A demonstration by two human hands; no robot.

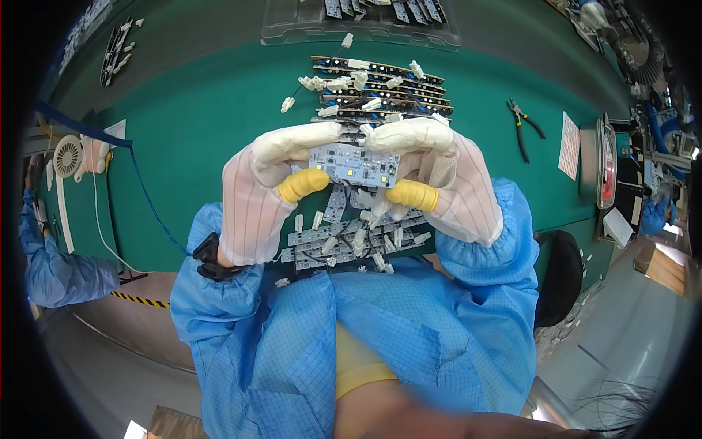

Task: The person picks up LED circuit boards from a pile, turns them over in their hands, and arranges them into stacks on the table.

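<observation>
Closest to me, between my hands and my body, a pile of boards (311,241) lies on the desk (190,146), with white plugs (359,243) scattered over it. A black band (212,257) circles my left wrist. Above the pile, my left hand (270,157) and right hand (442,157), gloved in white with yellow thumb covers, pinch one board (358,167) by its two ends, lights facing me. Just past my fingertips stands a row of boards on edge (351,99), more plugs on top. Well right of my right hand lie pliers (518,115), then a sheet (569,150). Well left of my left hand is a fan (69,156). Beyond the row, farthest ahead, a clear tray (358,34) holds more boards.
</observation>
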